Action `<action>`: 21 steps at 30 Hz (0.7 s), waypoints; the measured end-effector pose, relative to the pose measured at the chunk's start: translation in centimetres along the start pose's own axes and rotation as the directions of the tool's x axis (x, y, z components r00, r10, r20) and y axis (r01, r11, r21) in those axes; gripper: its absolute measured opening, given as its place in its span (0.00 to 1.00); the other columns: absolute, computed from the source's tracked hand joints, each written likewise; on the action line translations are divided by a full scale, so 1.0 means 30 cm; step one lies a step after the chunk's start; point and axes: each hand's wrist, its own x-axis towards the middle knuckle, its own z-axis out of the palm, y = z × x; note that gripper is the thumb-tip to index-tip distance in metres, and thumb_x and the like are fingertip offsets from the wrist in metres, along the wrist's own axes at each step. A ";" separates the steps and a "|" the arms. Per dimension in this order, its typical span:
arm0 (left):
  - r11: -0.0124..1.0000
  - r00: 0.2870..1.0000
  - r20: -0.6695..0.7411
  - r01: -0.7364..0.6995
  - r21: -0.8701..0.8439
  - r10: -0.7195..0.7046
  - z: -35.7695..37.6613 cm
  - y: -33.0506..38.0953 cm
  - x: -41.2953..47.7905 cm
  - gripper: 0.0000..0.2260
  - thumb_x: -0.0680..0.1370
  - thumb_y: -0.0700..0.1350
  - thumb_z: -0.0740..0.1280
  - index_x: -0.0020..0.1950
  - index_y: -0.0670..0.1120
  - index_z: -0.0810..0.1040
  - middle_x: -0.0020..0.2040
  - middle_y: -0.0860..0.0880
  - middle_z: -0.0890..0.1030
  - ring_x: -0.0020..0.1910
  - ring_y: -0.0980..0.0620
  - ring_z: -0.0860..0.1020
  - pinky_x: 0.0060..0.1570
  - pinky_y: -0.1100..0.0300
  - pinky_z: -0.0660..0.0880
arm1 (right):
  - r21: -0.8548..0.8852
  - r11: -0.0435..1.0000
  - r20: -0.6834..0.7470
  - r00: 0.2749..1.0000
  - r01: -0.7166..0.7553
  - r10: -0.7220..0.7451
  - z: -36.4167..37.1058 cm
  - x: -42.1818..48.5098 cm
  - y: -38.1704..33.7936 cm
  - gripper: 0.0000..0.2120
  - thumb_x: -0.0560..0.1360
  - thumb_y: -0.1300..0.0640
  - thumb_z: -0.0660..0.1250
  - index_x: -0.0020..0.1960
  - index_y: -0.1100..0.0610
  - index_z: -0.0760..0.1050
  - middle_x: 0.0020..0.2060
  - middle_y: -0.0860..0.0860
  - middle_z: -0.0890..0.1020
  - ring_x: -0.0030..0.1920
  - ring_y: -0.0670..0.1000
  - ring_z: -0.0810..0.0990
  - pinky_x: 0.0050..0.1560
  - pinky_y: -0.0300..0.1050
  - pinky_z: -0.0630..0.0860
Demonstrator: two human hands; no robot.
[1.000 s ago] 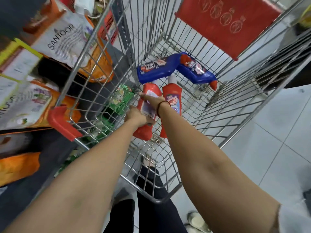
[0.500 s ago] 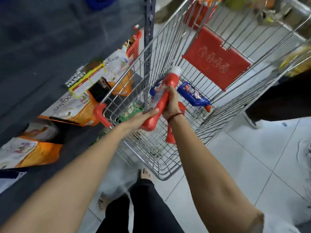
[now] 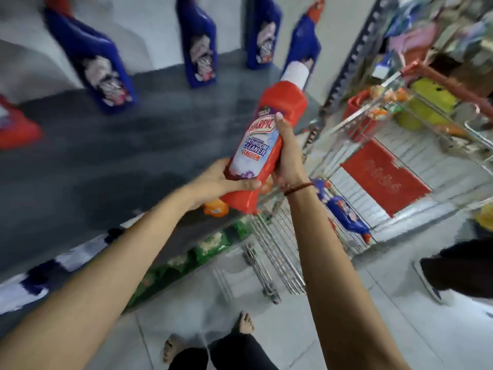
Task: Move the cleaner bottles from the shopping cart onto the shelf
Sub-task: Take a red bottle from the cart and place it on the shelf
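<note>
Between the two hands a red cleaner bottle (image 3: 262, 148) is held, tilted with its white cap (image 3: 294, 73) pointing up and away toward the shelf (image 3: 112, 156). The right hand (image 3: 286, 158) is closed along the bottle's right edge, its thumb laid on the label near the shoulder; the other fingers are hidden behind the body. The left hand (image 3: 221, 182) is cupped under the lower end, thumb pressed across the front just above the base. Both hands are thus clamped on the same bottle, which is carried in the air above the shelf's front edge and touches nothing else.

The placing step is judged to be in hand. It would be done well if the bottle were brought upright before being lowered, so that the base meets the dark board flat. The lower hand should be slid from under the base to the side early, lest fingers be trapped. A bare stretch of board lies in front of the standing blue bottles (image 3: 198, 46), with another red bottle (image 3: 16, 126) at the far left edge; a spot well apart from the blue row would spare them a knock. The picture is blurred, so exact gaps cannot be told.

To the right, the shopping cart (image 3: 277, 252) is seen with at least one blue bottle (image 3: 344, 214) lying inside, so more is judged to remain.
</note>
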 end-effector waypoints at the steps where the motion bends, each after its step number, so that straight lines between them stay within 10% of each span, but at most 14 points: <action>1: 1.000 0.998 -0.062 -0.022 -0.001 0.021 -0.065 -0.002 -0.059 0.35 0.51 0.62 0.77 0.54 0.52 0.77 0.48 0.59 0.83 0.46 0.63 0.81 0.44 0.70 0.76 | -0.046 0.999 0.043 0.999 0.006 -0.004 0.071 -0.004 0.027 0.21 0.65 0.46 0.73 0.50 0.60 0.77 0.39 0.55 0.84 0.42 0.53 0.83 0.53 0.51 0.80; 5: 0.990 0.938 -0.318 -0.123 0.067 0.138 -0.287 -0.019 -0.265 0.25 0.58 0.47 0.80 0.51 0.55 0.74 0.49 0.58 0.80 0.43 0.69 0.78 0.46 0.73 0.75 | -0.304 0.941 0.286 0.956 0.150 -0.061 0.375 -0.025 0.101 0.07 0.71 0.62 0.69 0.49 0.62 0.77 0.40 0.55 0.85 0.43 0.56 0.82 0.53 0.54 0.79; 9: 0.977 0.817 -0.536 -0.163 0.136 0.211 -0.509 -0.063 -0.494 0.29 0.55 0.46 0.79 0.53 0.55 0.73 0.47 0.62 0.81 0.44 0.70 0.78 0.46 0.74 0.74 | -0.441 0.847 0.549 0.836 0.296 -0.007 0.681 -0.070 0.213 0.16 0.66 0.66 0.74 0.53 0.67 0.77 0.45 0.60 0.83 0.46 0.57 0.83 0.51 0.53 0.81; 21: 0.990 0.475 -0.869 -0.097 0.101 0.135 -0.946 -0.213 -0.992 0.43 0.55 0.47 0.79 0.66 0.43 0.66 0.61 0.43 0.77 0.60 0.47 0.76 0.60 0.51 0.75 | -0.461 0.791 0.797 0.579 0.401 0.171 1.339 -0.268 0.565 0.19 0.66 0.65 0.75 0.55 0.62 0.76 0.53 0.61 0.82 0.48 0.54 0.83 0.54 0.50 0.80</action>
